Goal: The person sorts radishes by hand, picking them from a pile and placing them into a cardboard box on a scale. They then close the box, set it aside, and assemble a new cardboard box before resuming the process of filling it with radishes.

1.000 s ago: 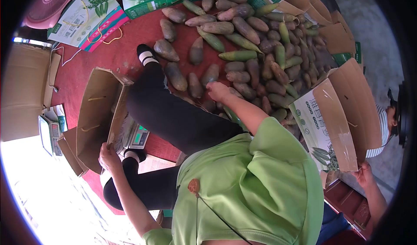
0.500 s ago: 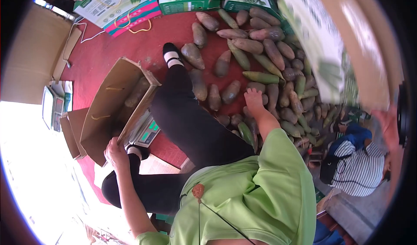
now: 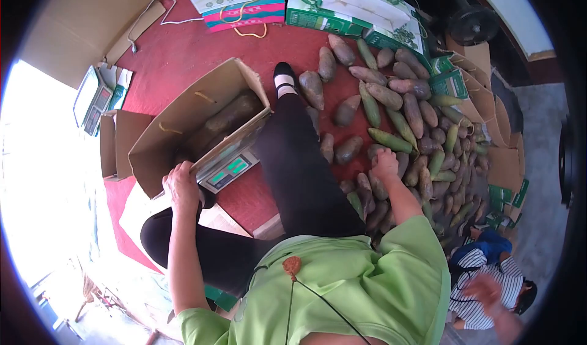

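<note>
My left hand (image 3: 181, 186) is closed on the near corner of an open cardboard box (image 3: 177, 116). Inside the box lie long, dull brownish radishes (image 3: 235, 114), partly in shadow. Under the box is a digital scale (image 3: 229, 169) with lit green digits. My right hand (image 3: 385, 163) reaches into the loose radish pile (image 3: 431, 140), its fingers curled over the end of one radish (image 3: 373, 151). Green and dusty purplish-brown radishes surround that hand.
Printed gift boxes (image 3: 333, 9) line the far edge of the red mat (image 3: 183, 45). A second scale (image 3: 95, 103) and a small open carton (image 3: 122, 143) stand at left. Open cartons (image 3: 504, 168) border the pile at right. A person in a striped shirt (image 3: 483, 284) is at lower right, with another person's blurred hand (image 3: 486, 293).
The view has swung, and the large carton held by another person at right has left it. My right hand's fingers have curled in on a radish. My left hand stays on the box.
</note>
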A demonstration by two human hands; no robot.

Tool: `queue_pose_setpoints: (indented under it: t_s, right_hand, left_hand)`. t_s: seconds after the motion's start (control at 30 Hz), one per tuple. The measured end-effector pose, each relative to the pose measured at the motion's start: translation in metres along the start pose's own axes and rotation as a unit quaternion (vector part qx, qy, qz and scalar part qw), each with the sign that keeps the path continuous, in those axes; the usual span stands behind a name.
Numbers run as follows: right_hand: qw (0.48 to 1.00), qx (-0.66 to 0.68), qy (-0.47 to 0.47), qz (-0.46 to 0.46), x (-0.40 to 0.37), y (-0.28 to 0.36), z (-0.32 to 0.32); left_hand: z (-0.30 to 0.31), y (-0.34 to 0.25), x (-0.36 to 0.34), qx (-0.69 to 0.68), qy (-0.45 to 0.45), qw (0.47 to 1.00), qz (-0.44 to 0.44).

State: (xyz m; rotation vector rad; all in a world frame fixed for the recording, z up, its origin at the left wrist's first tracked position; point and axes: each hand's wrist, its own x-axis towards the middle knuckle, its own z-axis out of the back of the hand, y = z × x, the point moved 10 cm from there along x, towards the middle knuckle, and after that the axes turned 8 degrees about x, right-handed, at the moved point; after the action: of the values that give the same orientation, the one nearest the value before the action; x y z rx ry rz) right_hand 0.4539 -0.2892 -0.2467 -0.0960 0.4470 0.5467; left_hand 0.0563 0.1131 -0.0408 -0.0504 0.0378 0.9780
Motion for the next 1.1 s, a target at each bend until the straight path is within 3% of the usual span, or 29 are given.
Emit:
queue_pose_setpoints:
  t_s: [0.07,0.13,0.17,0.23,0.37,0.43,0.6,0.7,0.73,0.8,0.83,0.87,0.9,0.97,1.07,1.1]
  right_hand:
    - [0.998,0.064,-0.026,-0.002,-0.001,0.007,0.023]
    - [0.974,0.21,-0.077,0.021,-0.001,0.02,0.055]
    - [0.975,0.209,-0.073,0.032,0.002,0.032,0.067]
    - [0.937,0.314,-0.133,0.076,0.003,0.057,0.111]
    - [0.865,0.4,-0.206,0.221,-0.019,0.14,0.219]
    - [0.812,0.471,-0.176,0.297,-0.042,0.193,0.274]
    - [0.755,0.468,-0.183,0.422,-0.08,0.297,0.342]
    - [0.731,0.473,-0.119,0.478,-0.098,0.372,0.335]
    - [0.718,0.45,-0.147,0.51,-0.11,0.396,0.334]
    - [0.734,0.436,-0.108,0.509,-0.112,0.442,0.309]
    - [0.696,0.483,-0.048,0.528,-0.108,0.466,0.284]
    - [0.729,0.418,-0.064,0.539,-0.109,0.482,0.271]
    - [0.758,0.371,-0.099,0.527,-0.114,0.482,0.271]
    - [0.724,0.417,-0.12,0.536,-0.111,0.473,0.277]
    - [0.684,0.52,-0.066,0.508,-0.088,0.425,0.283]
    - [0.698,0.54,-0.03,0.47,-0.079,0.402,0.284]
  left_hand:
    - [-0.001,0.003,0.0,0.004,0.004,1.0,0.0]
    - [0.0,-0.001,0.0,0.014,0.013,1.0,-0.007]
    - [0.0,0.001,0.0,0.023,-0.01,1.0,-0.009]
    - [-0.002,0.003,0.0,0.028,0.004,1.0,-0.005]
    - [0.003,0.001,-0.001,0.011,-0.007,1.0,-0.012]
    - [-0.001,0.004,0.0,0.02,-0.001,1.0,-0.011]
    - [0.001,0.003,0.0,0.016,-0.014,1.0,-0.017]
    - [0.0,0.002,0.0,0.03,-0.008,0.999,-0.015]
    - [-0.001,0.002,0.0,0.031,-0.009,0.999,-0.019]
    - [0.0,0.002,-0.001,0.03,-0.014,0.999,-0.021]
    - [0.002,0.001,0.0,0.028,-0.017,0.999,-0.021]
    - [0.002,0.001,-0.001,0.03,-0.012,0.999,-0.018]
    - [0.001,-0.002,-0.001,0.028,-0.013,0.999,-0.025]
    - [0.001,0.0,-0.001,0.025,-0.011,0.999,-0.017]
    - [0.0,0.0,0.0,0.025,-0.013,0.999,-0.021]
    - [0.0,0.001,0.0,0.026,-0.014,0.999,-0.025]
